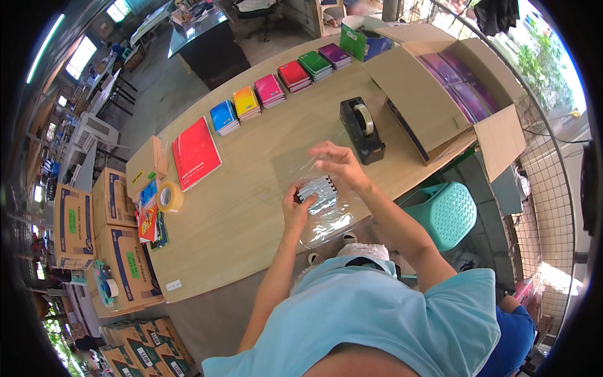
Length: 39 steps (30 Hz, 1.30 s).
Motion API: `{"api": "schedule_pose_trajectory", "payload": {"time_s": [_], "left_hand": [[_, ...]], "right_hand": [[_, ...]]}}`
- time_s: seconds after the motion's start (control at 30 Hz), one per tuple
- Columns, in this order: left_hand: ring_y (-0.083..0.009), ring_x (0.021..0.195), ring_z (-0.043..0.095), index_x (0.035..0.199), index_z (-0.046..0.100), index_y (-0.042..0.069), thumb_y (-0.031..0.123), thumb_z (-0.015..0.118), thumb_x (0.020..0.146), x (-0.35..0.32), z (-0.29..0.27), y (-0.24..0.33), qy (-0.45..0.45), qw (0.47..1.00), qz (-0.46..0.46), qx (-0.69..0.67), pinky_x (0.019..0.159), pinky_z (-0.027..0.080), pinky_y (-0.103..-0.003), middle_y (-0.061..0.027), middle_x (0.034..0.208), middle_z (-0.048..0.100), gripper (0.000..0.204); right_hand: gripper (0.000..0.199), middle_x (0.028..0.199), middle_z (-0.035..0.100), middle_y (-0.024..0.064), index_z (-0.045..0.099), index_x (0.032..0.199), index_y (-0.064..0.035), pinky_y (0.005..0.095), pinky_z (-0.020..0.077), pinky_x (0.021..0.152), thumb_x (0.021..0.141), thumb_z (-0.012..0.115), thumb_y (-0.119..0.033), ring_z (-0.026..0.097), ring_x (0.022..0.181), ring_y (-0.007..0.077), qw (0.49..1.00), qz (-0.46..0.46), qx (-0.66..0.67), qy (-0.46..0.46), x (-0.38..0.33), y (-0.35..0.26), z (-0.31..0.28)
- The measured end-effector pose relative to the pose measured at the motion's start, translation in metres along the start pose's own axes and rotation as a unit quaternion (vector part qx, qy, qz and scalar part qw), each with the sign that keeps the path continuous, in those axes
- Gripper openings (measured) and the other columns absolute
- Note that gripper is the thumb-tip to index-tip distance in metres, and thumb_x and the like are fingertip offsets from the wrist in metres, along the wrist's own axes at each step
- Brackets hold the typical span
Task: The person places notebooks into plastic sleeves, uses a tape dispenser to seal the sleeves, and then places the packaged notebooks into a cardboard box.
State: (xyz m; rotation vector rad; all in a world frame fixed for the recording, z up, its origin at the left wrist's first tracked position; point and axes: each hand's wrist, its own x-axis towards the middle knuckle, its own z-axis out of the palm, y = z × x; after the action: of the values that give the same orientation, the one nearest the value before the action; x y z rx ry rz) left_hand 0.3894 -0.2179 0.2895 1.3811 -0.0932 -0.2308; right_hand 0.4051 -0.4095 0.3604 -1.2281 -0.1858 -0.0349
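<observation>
Near the front edge of the table, my left hand (295,206) grips a small spiral notebook (321,193) with a pale cover, its thumb lying across the front. Clear plastic wrap (326,227) surrounds the notebook and hangs loose toward me, glinting in the light. My right hand (342,164) hovers just above the notebook, at the far end of the wrap. Its thumb and fingers are bent and apart, with nothing visible between them. Whether its fingertips touch the thin film is hard to see. A black tape dispenser (362,129) with a roll stands beyond my right hand.
Small notebook stacks in several colours, such as the yellow stack (246,102), line the far edge. A large red notebook (196,152) and yellow tape roll (169,196) lie left. An open carton (421,94) stands right; a teal stool (447,215) is below it.
</observation>
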Motion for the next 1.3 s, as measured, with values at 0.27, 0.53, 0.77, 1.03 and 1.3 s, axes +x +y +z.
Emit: {"api": "schedule_pose_trajectory", "payload": {"time_s": [0.27, 0.53, 0.77, 1.03, 1.3], "left_hand": [[-0.0123, 0.089, 0.058, 0.097, 0.068, 0.002, -0.007, 0.071, 0.074, -0.009, 0.002, -0.008, 0.036, 0.995, 0.059, 0.069, 0.079, 0.049, -0.026, -0.0035, 0.100, 0.063, 0.025], [-0.0212, 0.099, 0.062, 0.082, 0.073, 0.004, -0.010, 0.073, 0.071, -0.018, 0.015, -0.008, 0.073, 0.990, 0.109, 0.061, 0.083, 0.050, -0.033, -0.0064, 0.093, 0.058, 0.018], [-0.0200, 0.102, 0.057, 0.079, 0.073, 0.003, -0.010, 0.073, 0.073, -0.021, 0.012, -0.008, 0.092, 0.984, 0.117, 0.096, 0.084, 0.048, -0.030, -0.0052, 0.098, 0.053, 0.014], [-0.0215, 0.105, 0.057, 0.074, 0.071, 0.003, -0.009, 0.077, 0.073, -0.023, 0.022, -0.008, 0.106, 0.985, 0.124, 0.059, 0.080, 0.050, -0.032, -0.0044, 0.096, 0.051, 0.013], [-0.0216, 0.104, 0.057, 0.071, 0.069, 0.004, -0.008, 0.078, 0.070, -0.020, 0.023, -0.008, 0.100, 0.980, 0.142, 0.094, 0.082, 0.048, -0.034, -0.0040, 0.091, 0.051, 0.015]], "right_hand": [[0.022, 0.093, 0.066, 0.0044, 0.077, 0.091, -0.0092, 0.0460, 0.0449, 0.101, 0.071, 0.074, 0.001, 0.063, 0.095, 0.0265, 0.917, -0.143, -0.367, -0.066, -0.033, 0.035, 0.002], [0.029, 0.096, 0.067, 0.0039, 0.077, 0.100, -0.0122, 0.0582, 0.0335, 0.111, 0.072, 0.076, -0.005, 0.063, 0.109, 0.0235, 0.883, -0.198, -0.424, -0.040, -0.074, 0.037, 0.001], [0.041, 0.102, 0.070, 0.0094, 0.072, 0.113, -0.0071, 0.0508, 0.0369, 0.107, 0.072, 0.068, -0.010, 0.060, 0.116, 0.0282, 0.848, -0.249, -0.463, -0.068, -0.073, 0.003, -0.031], [0.024, 0.076, 0.069, 0.0118, 0.071, 0.086, 0.0031, 0.0318, 0.0520, 0.055, 0.083, 0.077, -0.020, 0.064, 0.063, 0.0177, 0.871, 0.250, -0.262, 0.334, 0.005, -0.007, -0.162], [0.021, 0.068, 0.061, 0.0054, 0.071, 0.086, -0.0039, 0.0325, 0.0420, 0.048, 0.085, 0.074, -0.025, 0.053, 0.056, 0.0143, 0.822, 0.202, -0.378, 0.375, -0.064, 0.043, -0.155]]}}
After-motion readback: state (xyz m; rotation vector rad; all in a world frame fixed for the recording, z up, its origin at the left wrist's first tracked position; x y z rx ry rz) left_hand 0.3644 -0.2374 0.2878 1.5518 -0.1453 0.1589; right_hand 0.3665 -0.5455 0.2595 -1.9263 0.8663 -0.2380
